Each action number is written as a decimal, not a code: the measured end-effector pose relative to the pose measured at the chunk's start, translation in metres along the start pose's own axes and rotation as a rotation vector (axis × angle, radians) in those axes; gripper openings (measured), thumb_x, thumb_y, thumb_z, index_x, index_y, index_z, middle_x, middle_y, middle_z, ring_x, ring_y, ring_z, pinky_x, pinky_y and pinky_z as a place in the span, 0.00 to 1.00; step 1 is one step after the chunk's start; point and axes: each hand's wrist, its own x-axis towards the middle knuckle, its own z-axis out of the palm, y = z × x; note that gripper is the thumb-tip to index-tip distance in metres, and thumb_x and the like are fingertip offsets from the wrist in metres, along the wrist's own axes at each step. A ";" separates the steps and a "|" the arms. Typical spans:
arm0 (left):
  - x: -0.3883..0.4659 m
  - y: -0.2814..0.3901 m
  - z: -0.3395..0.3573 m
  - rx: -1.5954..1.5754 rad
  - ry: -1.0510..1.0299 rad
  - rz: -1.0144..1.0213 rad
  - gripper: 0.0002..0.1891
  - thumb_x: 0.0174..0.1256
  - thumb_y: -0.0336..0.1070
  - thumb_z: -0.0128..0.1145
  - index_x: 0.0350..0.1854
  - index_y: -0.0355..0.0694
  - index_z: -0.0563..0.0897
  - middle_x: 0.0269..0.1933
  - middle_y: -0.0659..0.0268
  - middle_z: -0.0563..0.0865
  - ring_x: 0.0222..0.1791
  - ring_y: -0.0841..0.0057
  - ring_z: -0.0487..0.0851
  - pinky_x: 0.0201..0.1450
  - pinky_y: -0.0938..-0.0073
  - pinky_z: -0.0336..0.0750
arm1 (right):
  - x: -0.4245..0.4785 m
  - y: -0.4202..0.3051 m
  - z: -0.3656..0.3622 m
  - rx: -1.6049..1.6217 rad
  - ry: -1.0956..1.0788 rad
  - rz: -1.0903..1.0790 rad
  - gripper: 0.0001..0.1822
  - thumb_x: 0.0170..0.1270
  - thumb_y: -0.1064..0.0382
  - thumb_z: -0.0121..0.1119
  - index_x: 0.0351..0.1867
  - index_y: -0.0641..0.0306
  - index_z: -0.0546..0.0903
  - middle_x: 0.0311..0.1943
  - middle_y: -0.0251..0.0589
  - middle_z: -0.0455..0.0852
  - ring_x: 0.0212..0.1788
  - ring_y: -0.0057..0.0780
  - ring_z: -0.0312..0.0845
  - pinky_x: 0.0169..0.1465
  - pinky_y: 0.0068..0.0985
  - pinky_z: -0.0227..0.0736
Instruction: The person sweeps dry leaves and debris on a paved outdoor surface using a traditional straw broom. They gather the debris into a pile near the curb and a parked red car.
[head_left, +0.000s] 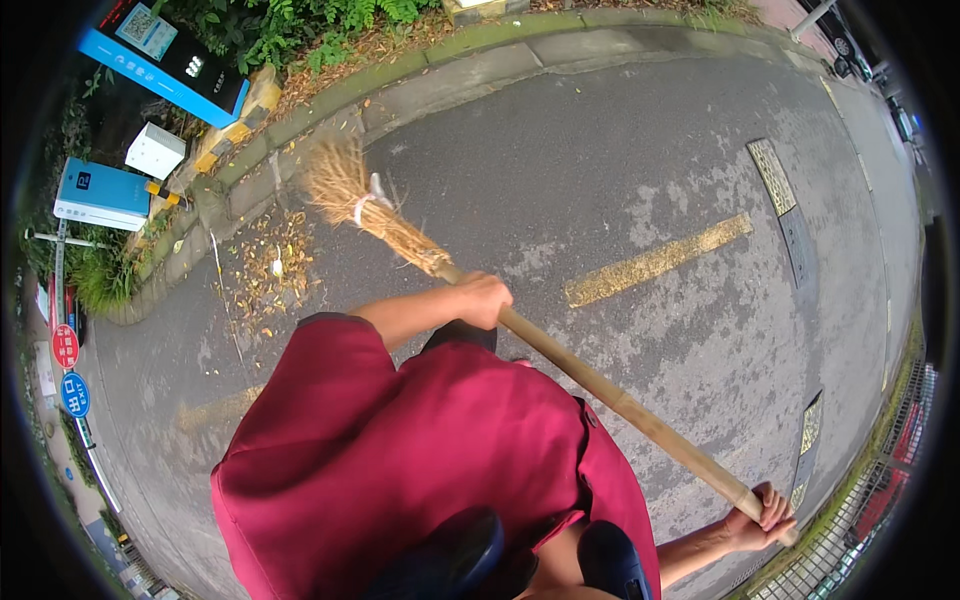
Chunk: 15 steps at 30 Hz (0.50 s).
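Note:
A straw broom with a long bamboo handle (637, 409) slants across the view from upper left to lower right. My left hand (484, 300) is closed round the handle just below the broom's bristle bundle (382, 221). Near the handle's far end, at the lower right, my right hand (759, 519) grips the bamboo. The bristles, tied with a whitish band (361, 208), fan out over the asphalt near the kerb and are slightly blurred. Fallen yellow-brown leaves (259, 289) lie scattered left of the broom, with a small white scrap (277, 266) among them.
A kerb (480, 45) curves along the planted edge. Blue machine cabinets (105, 196) and a white box (156, 150) stand at the left, near a barrier arm (97, 465) with round signs. Speed bump pieces (771, 176) and a metal fence (832, 510) are at the right.

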 end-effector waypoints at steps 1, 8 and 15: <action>0.033 0.000 0.001 -0.003 0.028 0.094 0.05 0.42 0.39 0.58 0.20 0.44 0.80 0.24 0.58 0.82 0.30 0.57 0.82 0.34 0.57 0.74 | 0.005 -0.017 0.005 0.030 -0.078 -0.065 0.17 0.65 0.62 0.49 0.17 0.52 0.61 0.09 0.25 0.57 0.15 0.18 0.54 0.35 0.23 0.59; 0.225 -0.006 -0.141 0.154 0.183 0.413 0.06 0.48 0.37 0.61 0.29 0.46 0.81 0.32 0.64 0.83 0.37 0.68 0.82 0.45 0.66 0.75 | 0.000 0.067 0.163 -0.632 0.176 -0.630 0.15 0.65 0.49 0.45 0.20 0.46 0.70 0.15 0.18 0.67 0.22 0.14 0.69 0.36 0.23 0.69; 0.305 -0.226 -0.239 0.099 0.332 0.188 0.11 0.49 0.44 0.64 0.33 0.47 0.83 0.38 0.65 0.84 0.45 0.67 0.80 0.50 0.64 0.73 | 0.030 0.330 0.282 -0.376 -0.159 -0.293 0.22 0.64 0.60 0.53 0.13 0.53 0.58 0.16 0.28 0.56 0.23 0.22 0.54 0.44 0.30 0.55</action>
